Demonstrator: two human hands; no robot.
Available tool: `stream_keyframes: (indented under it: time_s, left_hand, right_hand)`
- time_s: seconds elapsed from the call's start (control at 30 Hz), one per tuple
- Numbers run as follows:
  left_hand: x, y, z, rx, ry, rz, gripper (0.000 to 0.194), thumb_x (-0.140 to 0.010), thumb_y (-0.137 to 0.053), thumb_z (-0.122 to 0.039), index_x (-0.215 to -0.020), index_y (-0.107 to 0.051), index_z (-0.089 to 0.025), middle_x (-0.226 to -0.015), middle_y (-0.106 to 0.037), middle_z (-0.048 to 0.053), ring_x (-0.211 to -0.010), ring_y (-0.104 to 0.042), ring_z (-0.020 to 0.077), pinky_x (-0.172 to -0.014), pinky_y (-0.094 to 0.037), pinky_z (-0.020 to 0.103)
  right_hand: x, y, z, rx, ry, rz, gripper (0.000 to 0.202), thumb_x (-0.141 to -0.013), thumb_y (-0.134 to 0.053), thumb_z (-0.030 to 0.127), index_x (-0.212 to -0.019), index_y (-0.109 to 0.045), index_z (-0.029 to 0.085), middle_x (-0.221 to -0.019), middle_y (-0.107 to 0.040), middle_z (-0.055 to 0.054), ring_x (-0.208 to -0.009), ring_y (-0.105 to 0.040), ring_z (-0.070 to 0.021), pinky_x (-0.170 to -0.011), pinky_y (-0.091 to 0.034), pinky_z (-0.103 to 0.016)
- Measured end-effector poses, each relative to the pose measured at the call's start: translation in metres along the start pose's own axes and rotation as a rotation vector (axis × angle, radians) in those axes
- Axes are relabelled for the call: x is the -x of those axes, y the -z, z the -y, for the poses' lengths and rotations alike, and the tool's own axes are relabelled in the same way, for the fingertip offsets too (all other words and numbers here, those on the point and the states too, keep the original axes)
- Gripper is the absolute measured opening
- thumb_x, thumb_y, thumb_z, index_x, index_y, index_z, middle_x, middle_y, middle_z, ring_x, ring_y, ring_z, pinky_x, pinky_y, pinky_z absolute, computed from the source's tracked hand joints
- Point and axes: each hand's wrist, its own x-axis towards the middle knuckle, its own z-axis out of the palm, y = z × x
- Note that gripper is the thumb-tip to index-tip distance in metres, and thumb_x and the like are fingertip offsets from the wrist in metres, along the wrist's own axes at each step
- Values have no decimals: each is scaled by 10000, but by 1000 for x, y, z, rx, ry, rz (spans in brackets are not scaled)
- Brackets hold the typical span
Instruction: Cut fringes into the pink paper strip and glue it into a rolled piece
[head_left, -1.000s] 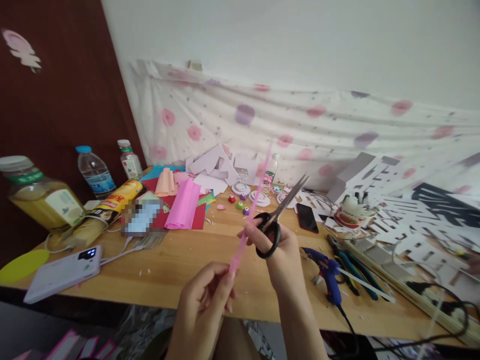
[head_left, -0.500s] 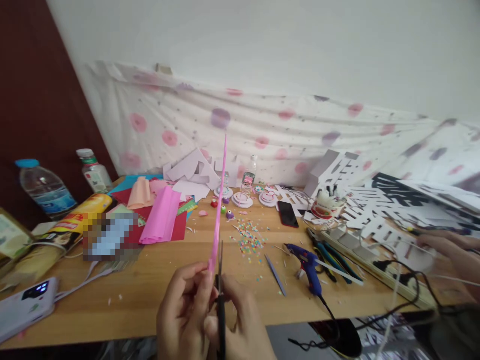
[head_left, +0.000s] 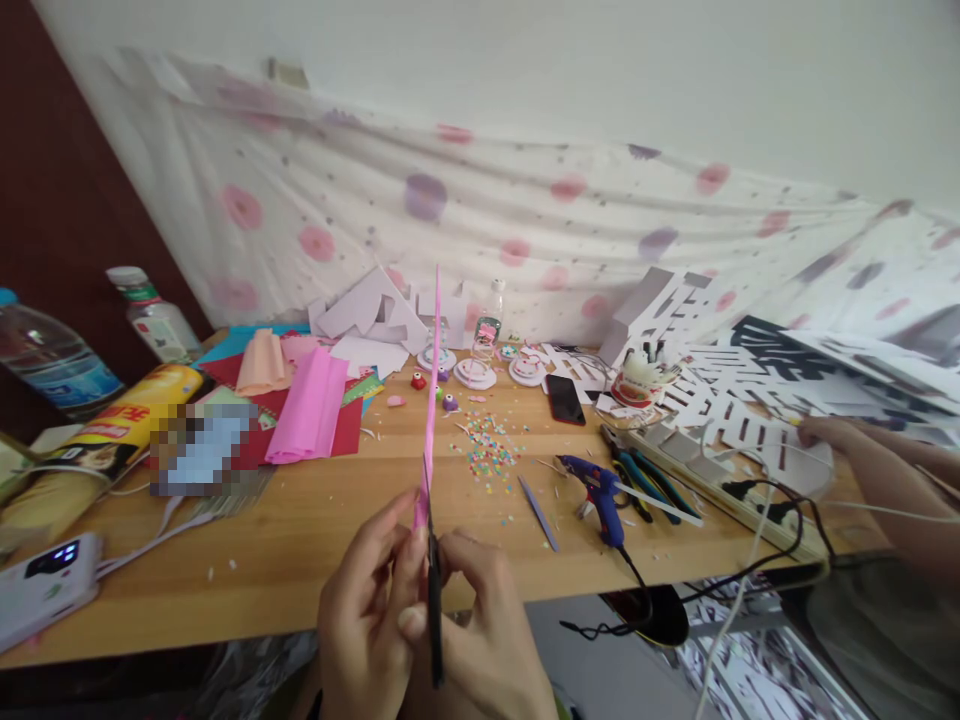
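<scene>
Between the fingertips of my left hand (head_left: 364, 600) a long, thin strip of pink crepe paper (head_left: 433, 380) is pinched, standing upright. My right hand (head_left: 491, 625) grips black-handled scissors (head_left: 435, 620) seen edge-on, with the blades pointing up along the strip's lower end. Whether the blades are parted does not show. Both hands are close together in front of the table's near edge. A wider folded piece of pink crepe paper (head_left: 307, 405) lies on the table to the left, over red paper (head_left: 349, 428).
Small colourful beads (head_left: 487, 445) lie scattered mid-table. A blue glue gun (head_left: 600, 490), pliers (head_left: 649, 480), a phone (head_left: 565, 398) and a power strip (head_left: 720, 490) are to the right. Another person's hand (head_left: 829, 435) touches white cut paper (head_left: 795, 455). Bottles (head_left: 154, 315) stand at left.
The scissor blades have come closer to the strip and now overlap its lower end. The view has shifted, so the table sits higher and further left in it.
</scene>
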Motion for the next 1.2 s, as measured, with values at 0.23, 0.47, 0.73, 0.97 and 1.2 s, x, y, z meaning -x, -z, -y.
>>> stream_keyframes:
  time_s: [0.23,0.47,0.73,0.97,1.2]
  left_hand:
    - [-1,1,5,-25,-27,-25,273,-872,-688,-432,-1026,-763,-220,-966,-755,68,-764,-706,170,-629,-581,190]
    - [-2,0,8,1,-1,-42,282,-856,-705,-436,-1009,-765,-207,-944,-750,69,-754,-695,167,-613,-571,185]
    - [2,0,12,37,-32,8,260,-852,-716,-412,-1002,-763,-205,-907,-757,66,-742,-703,165,-654,-581,194]
    - [1,-2,17,33,-46,28,259,-873,-697,-387,-1042,-759,-201,-917,-759,64,-753,-697,155,-657,-569,182]
    - [0,-4,15,64,14,10,321,-838,-722,-444,-1002,-736,-169,-804,-727,56,-677,-668,152,-600,-559,189]
  right_hand:
    - [1,2,-5,-12,-17,47,496,-748,-622,642,-603,-490,187,-617,-507,-3,-649,-461,-161,-626,-330,-273]
    - [1,-1,-3,-81,-14,69,454,-765,-645,587,-609,-528,178,-602,-520,-1,-628,-472,-155,-602,-341,-262]
    - [0,1,-8,-35,-8,40,487,-762,-617,631,-630,-549,168,-643,-565,-25,-668,-495,-174,-639,-358,-276]
    - [0,3,-11,-89,22,34,482,-802,-637,590,-599,-528,167,-596,-503,17,-627,-456,-136,-603,-325,-248]
    - [1,2,-12,-117,25,43,478,-813,-645,567,-578,-518,171,-567,-483,33,-597,-444,-124,-575,-323,-236]
